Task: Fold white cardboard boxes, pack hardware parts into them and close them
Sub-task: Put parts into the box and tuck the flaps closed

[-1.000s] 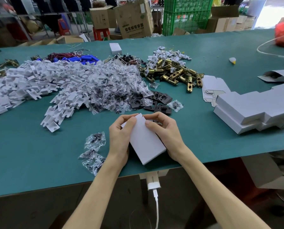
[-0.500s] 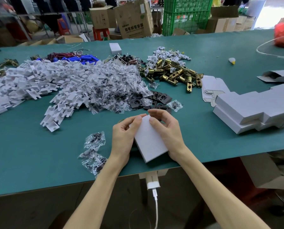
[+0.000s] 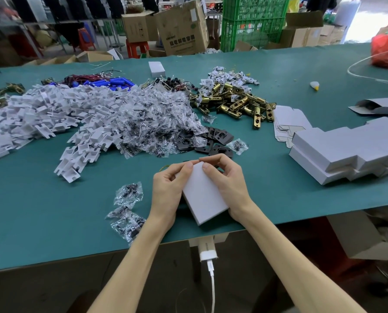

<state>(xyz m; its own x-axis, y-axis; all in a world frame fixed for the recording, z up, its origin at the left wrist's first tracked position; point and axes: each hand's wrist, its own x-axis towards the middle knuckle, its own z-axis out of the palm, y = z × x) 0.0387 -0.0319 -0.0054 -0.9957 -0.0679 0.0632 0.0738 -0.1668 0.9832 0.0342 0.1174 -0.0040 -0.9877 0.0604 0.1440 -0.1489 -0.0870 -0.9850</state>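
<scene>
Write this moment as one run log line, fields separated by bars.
step: closing far end of white box | left hand: grips box | right hand: grips box | place: green table, near edge

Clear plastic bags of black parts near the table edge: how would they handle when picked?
The small clear plastic bags look crinkled and glossy, so probably floppy and slippery. Their loose contents likely shift. They lie flat, so rolling seems unlikely.
</scene>
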